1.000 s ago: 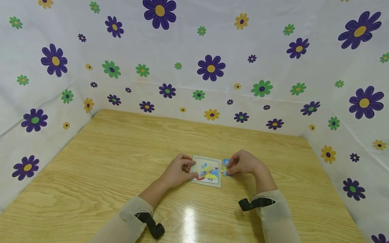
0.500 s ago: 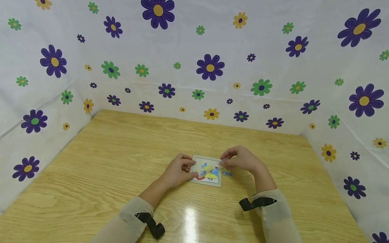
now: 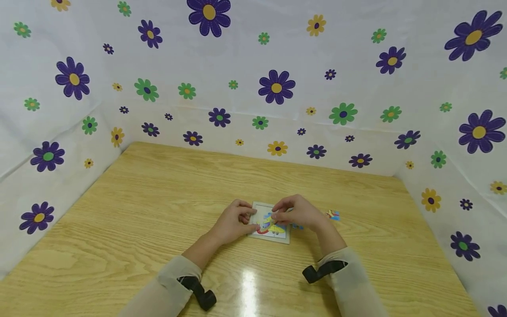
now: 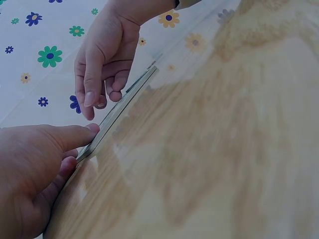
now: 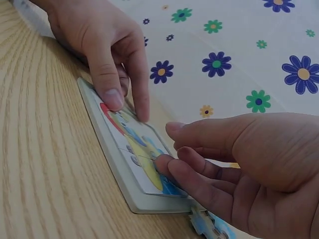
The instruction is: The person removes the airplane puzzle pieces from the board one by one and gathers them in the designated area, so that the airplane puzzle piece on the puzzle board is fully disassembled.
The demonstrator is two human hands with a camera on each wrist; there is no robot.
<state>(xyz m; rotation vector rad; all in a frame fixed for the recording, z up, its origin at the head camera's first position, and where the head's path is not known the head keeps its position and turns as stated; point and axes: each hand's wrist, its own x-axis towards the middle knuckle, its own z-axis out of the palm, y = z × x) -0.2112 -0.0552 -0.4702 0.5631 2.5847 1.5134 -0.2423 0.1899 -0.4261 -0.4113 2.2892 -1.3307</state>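
A square jigsaw puzzle board (image 3: 269, 241) with a pale frame lies on the table, partly filled with pieces picturing a yellow aeroplane. My left hand (image 3: 233, 223) holds the board's left side, its thumb (image 4: 82, 134) on the frame edge and other fingers curled beside it. Over the board's right half is my right hand (image 3: 301, 213), fingers bent, fingertips (image 5: 169, 164) right at the aeroplane pieces. In the right wrist view a gap shows between those fingers, with no piece visible in it. Loose blue puzzle pieces (image 3: 298, 226) beside the board are partly hidden by this hand.
Another loose puzzle piece (image 3: 333, 215), coloured blue, red and yellow, lies farther right, beyond the right wrist. The wooden table (image 3: 158, 198) is bordered at the back and sides by a white flowered cloth (image 3: 237, 97). Black straps (image 3: 322, 270) hang at both sleeves.
My right hand has moved left from the loose pieces beside the board to above the board. A loose piece farther right has come into sight. The left hand stays on the board.
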